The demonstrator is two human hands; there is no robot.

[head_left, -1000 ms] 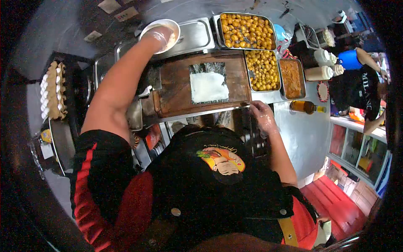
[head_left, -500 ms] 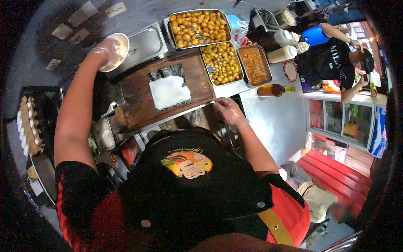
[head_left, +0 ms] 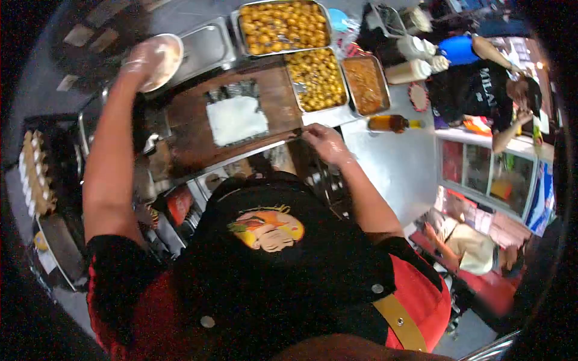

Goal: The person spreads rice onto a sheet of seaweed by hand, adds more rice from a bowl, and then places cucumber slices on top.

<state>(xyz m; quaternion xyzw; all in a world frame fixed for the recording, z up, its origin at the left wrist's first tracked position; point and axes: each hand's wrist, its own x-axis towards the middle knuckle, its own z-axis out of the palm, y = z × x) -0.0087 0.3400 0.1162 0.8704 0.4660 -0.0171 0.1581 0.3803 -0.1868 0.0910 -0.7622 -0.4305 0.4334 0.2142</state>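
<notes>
My left hand (head_left: 142, 64), in a clear plastic glove, is at the left side of a white bowl (head_left: 176, 47) with pale contents. Its fingers reach over the rim and are smeared by motion, so their grip does not show. My right hand (head_left: 327, 144), also gloved, has its fingers curled together at the right front corner of a brown wooden board (head_left: 186, 129). On that board lies a dark sheet (head_left: 233, 91) that looks like nori. A smooth white layer (head_left: 238, 122) covers most of it, leaving a dark strip at the far side.
Metal trays of round golden-brown food (head_left: 283, 27), smaller yellowish balls (head_left: 315, 81) and orange-brown sauce (head_left: 366, 87) stand behind the board. An amber bottle (head_left: 387, 124) lies right, near squeeze bottles (head_left: 408, 71). Egg trays (head_left: 37, 171) are far left. Two people are at right.
The view has shifted, so board and trays appear higher. My left hand has moved toward the bowl's left side. My right hand stays by the board's corner. The seated person at right has leaned over.
</notes>
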